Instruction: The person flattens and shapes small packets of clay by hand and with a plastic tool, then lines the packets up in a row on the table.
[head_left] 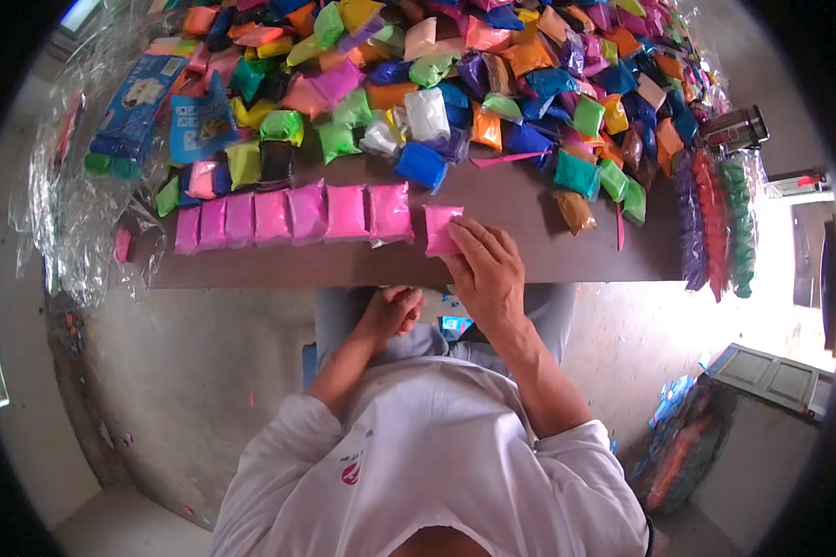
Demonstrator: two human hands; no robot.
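Glossy crinkled plastic packets (346,213), smooth wood-look tabletop (548,262), matt cloth shirt (446,436).

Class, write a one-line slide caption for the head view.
The right hand touches a pink packet beside a row of similar packets, with a colourful heap beyond.

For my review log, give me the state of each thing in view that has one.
Right hand: fingers on single pink packet's edge
Single pink packet: flat on table, apart from row
Row of pink packets: side by side
Left hand: fingers curled, near lap
Mixed-colour packets: heaped loosely
Clear plastic: crumpled
Dark jar: apparently on its side
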